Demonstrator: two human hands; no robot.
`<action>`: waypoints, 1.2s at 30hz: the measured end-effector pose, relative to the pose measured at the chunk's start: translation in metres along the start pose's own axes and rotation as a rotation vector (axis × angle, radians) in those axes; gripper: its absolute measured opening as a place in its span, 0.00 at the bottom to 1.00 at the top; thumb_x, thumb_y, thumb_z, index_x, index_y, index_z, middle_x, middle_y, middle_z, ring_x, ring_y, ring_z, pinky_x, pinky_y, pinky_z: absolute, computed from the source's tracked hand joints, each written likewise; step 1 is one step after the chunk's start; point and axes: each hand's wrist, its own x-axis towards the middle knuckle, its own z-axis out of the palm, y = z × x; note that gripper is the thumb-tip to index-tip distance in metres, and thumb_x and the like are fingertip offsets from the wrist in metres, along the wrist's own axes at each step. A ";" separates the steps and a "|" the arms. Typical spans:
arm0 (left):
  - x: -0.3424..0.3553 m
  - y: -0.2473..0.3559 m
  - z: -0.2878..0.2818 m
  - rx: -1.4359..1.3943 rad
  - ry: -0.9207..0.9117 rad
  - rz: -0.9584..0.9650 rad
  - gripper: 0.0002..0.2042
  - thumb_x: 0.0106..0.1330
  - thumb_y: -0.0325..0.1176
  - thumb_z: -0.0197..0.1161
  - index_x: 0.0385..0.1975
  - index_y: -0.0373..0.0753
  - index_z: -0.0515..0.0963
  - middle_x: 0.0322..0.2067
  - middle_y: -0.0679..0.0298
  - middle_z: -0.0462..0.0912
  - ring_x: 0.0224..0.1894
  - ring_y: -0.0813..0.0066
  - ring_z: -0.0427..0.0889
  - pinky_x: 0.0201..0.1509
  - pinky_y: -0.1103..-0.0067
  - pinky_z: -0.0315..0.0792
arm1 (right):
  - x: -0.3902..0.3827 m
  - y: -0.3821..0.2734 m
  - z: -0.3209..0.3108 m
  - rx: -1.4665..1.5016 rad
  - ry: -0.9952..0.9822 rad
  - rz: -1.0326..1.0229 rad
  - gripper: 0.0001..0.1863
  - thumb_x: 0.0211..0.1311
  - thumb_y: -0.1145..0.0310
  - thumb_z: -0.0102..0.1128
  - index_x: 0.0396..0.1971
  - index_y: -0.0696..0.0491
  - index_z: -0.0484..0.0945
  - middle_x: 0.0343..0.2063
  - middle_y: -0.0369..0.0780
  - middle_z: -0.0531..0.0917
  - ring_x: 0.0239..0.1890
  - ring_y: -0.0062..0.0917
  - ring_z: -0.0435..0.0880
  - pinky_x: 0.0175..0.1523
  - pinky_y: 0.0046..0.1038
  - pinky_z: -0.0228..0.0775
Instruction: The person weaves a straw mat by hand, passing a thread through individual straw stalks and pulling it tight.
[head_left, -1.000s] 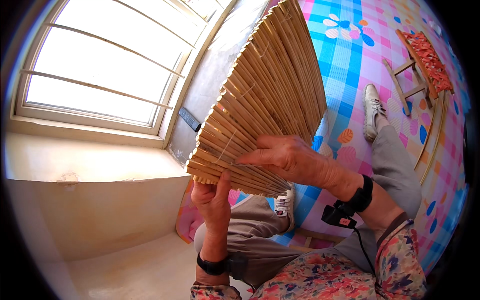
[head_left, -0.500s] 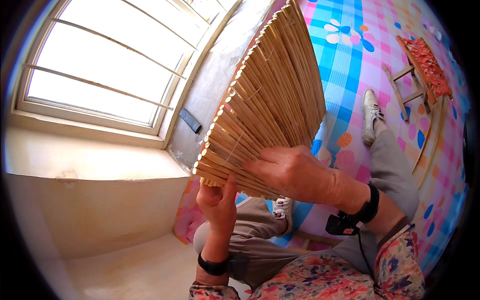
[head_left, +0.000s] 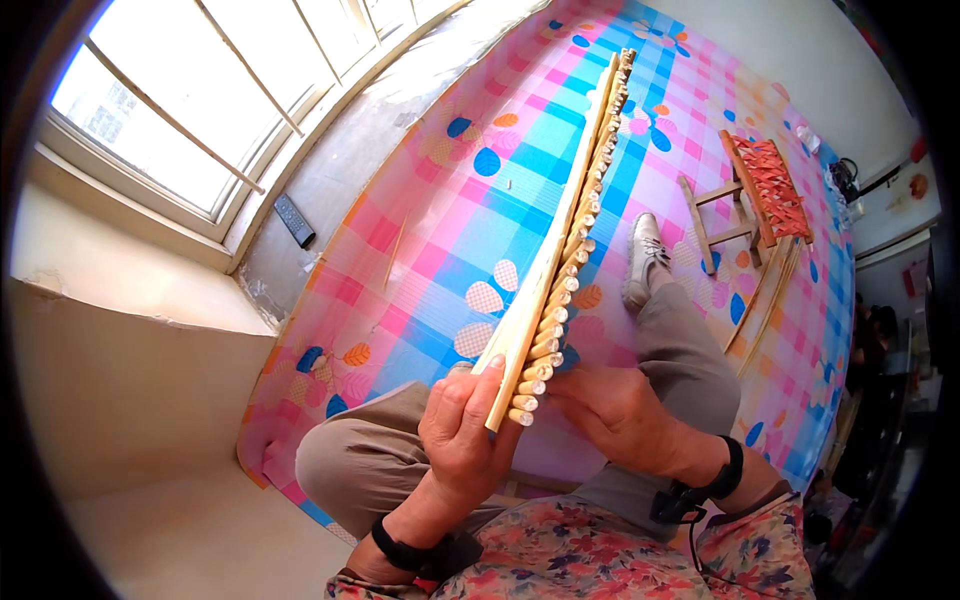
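Note:
A stiff panel of thin, round, tan stalks [head_left: 570, 272] laid side by side stands nearly edge-on, running from my lap away toward the far side. Its row of pale cut ends faces up, and a pale flat side [head_left: 527, 310] shows along its left. My left hand [head_left: 462, 425] is closed around the near end, thumb on the pale side. Against the panel's right face, my right hand [head_left: 630, 418] has its fingers curled in at the near end; the fingertips are hidden behind the stalk ends.
A patterned plaid sheet [head_left: 420, 290] covers the floor. To the right stands a small wooden stool with a red woven seat [head_left: 770, 190], long thin strips [head_left: 765, 300] beside it. A dark remote control [head_left: 294, 221] lies on the ledge below the barred window [head_left: 170, 110].
The panel has turned from showing its broad stalk face to nearly edge-on. Both hands stay at its near end; my right hand has moved off the face's visible side. My view has shifted.

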 end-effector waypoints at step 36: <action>-0.071 0.039 0.024 0.014 -0.453 0.723 0.20 0.49 0.26 0.59 0.45 0.28 0.75 0.32 0.65 0.69 0.30 0.78 0.70 0.33 0.82 0.67 | -0.152 0.013 0.005 1.535 0.597 0.779 0.24 0.61 0.63 0.56 0.55 0.57 0.65 0.50 0.41 0.74 0.54 0.30 0.72 0.61 0.37 0.62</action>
